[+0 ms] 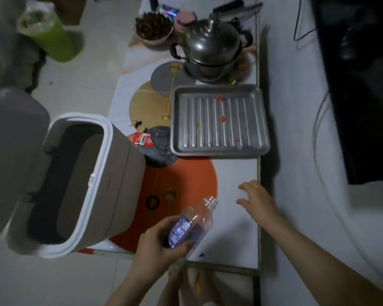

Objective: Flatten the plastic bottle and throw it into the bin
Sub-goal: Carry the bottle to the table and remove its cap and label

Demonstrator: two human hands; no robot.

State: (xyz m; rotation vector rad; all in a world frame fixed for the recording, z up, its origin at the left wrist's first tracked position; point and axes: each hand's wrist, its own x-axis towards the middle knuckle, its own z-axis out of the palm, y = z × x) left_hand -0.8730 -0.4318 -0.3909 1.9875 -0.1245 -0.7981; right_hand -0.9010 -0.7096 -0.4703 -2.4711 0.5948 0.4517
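A clear plastic bottle [196, 219] with a blue label and no cap is gripped around its lower half by my left hand [158, 244], its open neck pointing up and away. It still looks round, not crushed. My right hand [255, 199] hovers over the white table [234, 173] to the right of the bottle, fingers spread, holding nothing. The grey bin [111, 173] with a white rim stands at the left with its lid swung open; its inside looks dark.
A ribbed metal tray [219, 120] lies on the table beyond my hands. Behind it stand a steel pot [210, 49] and a bowl [154, 27]. Round mats, one orange [186, 180], cover the table. A green container [51, 38] stands on the floor.
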